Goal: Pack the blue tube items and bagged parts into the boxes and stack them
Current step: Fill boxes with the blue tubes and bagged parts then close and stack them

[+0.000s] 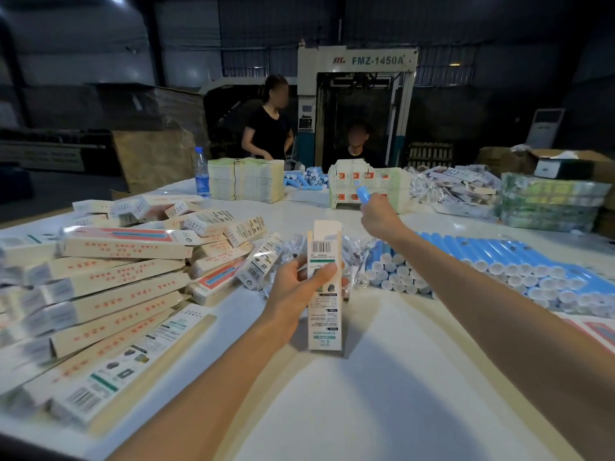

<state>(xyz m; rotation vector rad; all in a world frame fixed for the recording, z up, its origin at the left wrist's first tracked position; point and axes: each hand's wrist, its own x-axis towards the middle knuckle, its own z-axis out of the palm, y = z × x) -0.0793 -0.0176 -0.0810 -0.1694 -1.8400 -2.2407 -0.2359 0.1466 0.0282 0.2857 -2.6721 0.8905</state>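
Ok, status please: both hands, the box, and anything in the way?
Left hand grips open box, upright, top flap up. Right hand holds blue tube, raised beyond box, not yet inserted. Nothing seen between tube and box mouth.

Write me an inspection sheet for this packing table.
Surface: white table, crowded at left, right and far edge.
Job's things: open box upright; blue tube raised; tube pile at right; bagged parts behind the box; box stack at left.
Clutter: water bottle, flat carton stacks at far edge.
Hands: left hand grips the open box; right hand holds the blue tube.
Cables: nothing seen.
Surroundings: FMZ-1450A machine, two people beyond the table.
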